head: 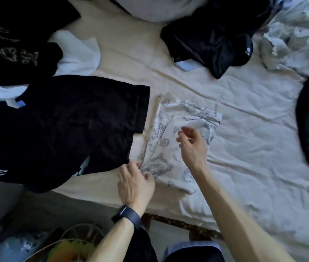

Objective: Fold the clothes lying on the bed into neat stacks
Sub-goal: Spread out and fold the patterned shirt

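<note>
A white garment with a blue-grey print point(161, 140) lies partly folded on the cream bed sheet point(244, 129) near the front edge. My left hand point(135, 180), with a dark watch on its wrist, pinches the garment's near-left edge. My right hand point(192, 146) hovers over the garment's middle, fingers loosely curled and holding nothing. A folded black T-shirt point(65, 127) lies directly left of the printed garment.
A black top with pale lettering point(14, 44) and white cloth point(76, 53) lie at the back left. A crumpled black garment point(212, 40) sits at the back centre, pale crumpled cloth point(291, 40) back right, black leggings point(308, 114) far right. A wire basket point(78, 241) stands on the floor.
</note>
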`<state>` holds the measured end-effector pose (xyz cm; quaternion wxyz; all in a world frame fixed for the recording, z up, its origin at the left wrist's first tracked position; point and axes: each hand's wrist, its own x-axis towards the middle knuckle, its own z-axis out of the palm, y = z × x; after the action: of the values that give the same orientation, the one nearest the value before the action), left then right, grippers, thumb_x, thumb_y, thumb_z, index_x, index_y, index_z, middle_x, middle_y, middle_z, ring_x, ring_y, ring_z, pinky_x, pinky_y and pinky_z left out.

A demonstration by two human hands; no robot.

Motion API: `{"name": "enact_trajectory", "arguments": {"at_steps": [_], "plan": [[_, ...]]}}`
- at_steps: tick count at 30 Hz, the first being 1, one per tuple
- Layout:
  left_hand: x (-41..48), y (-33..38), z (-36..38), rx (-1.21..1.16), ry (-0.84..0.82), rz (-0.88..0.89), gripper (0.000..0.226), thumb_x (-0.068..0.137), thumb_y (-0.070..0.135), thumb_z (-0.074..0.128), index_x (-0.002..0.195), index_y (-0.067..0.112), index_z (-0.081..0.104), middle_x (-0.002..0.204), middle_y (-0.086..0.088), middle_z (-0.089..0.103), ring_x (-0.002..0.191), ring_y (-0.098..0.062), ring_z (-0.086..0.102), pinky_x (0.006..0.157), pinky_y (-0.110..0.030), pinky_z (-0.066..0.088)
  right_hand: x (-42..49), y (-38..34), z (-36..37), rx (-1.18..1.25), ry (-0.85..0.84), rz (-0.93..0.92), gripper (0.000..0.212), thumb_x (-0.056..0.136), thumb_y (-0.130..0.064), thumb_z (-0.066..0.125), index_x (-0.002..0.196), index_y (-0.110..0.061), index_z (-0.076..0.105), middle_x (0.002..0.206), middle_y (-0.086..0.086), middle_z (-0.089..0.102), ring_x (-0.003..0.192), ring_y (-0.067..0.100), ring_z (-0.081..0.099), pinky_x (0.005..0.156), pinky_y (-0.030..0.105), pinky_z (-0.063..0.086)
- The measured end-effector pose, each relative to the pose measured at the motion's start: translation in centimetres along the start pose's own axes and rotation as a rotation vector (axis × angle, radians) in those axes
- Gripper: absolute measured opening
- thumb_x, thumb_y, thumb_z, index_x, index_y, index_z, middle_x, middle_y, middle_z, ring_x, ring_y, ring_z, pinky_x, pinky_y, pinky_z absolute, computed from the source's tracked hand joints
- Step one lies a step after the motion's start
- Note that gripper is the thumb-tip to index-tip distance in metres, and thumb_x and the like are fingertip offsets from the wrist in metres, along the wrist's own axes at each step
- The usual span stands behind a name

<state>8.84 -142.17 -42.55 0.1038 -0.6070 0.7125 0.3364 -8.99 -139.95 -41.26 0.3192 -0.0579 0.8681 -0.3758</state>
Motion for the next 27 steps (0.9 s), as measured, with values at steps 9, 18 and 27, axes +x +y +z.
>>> {"name": "enact_trajectory", "arguments": {"at_steps": [9,18,27], "plan": [[6.9,9.2,0.8,0.221,0.038,0.620,0.049,0.089,0.037,0.058,0.134,0.020,0.052,0.142,-0.009,0.045,0.130,-0.032,0.043,0.102,-0.049,0.042,-5.5,11.3,-5.4,-0.067,0.073,0.389,0.059,0.091,-0.061,0.061,0.130,-0.018,0.051,0.122,0.000,0.058,0.110,0.016,0.059,0.099,0.038,0.048],[13.8,12.9,4.2,0.977,-0.353,1.119,0.057,0.097,0.067,0.002,0.150,0.052,-0.013,0.164,0.003,-0.018,0.151,-0.028,-0.018,0.119,-0.060,-0.010,-8.7,13.2,-4.2,0.115,-0.030,0.250,0.091,0.067,-0.062,0.084,0.141,-0.038,0.037,0.139,-0.024,0.044,0.128,-0.008,0.042,0.108,0.018,0.035],[3.4,6.6,6.0,0.665,-0.317,1.327,0.074,0.092,0.070,0.031,0.157,0.038,0.018,0.167,0.002,0.009,0.154,-0.028,0.003,0.117,-0.066,0.004,-10.4,15.8,-2.3,-0.191,0.292,0.050,0.050,0.077,-0.023,0.062,0.122,-0.017,0.040,0.103,0.014,0.060,0.084,0.041,0.063,0.062,0.043,0.052]]}}
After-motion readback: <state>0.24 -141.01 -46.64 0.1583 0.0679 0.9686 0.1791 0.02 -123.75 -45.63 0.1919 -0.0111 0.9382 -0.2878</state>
